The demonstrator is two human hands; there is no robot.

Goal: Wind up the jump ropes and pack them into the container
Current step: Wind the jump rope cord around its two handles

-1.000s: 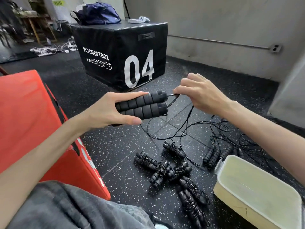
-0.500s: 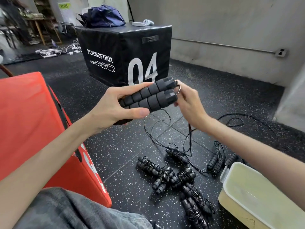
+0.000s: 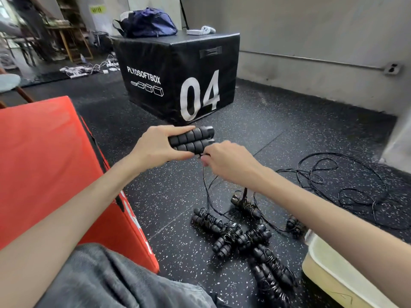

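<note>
My left hand grips two black ribbed jump rope handles side by side, pointing right. Just below their tips, my right hand pinches the thin black cord, which drops to the floor and runs off in loose loops at the right. Several wound jump ropes lie in a heap on the speckled black floor below my hands. The cream plastic container sits at the lower right, partly hidden by my right forearm.
A red foam box stands close on the left. A black plyo box marked 04 stands ahead with a blue bag on top. A grey wall runs along the back right. My grey-clad knee is at the bottom.
My right hand has come from above and right of the handle tips to below them, carrying the cord around. Both hands have lowered in view. The loose cord on the floor has shifted right.
</note>
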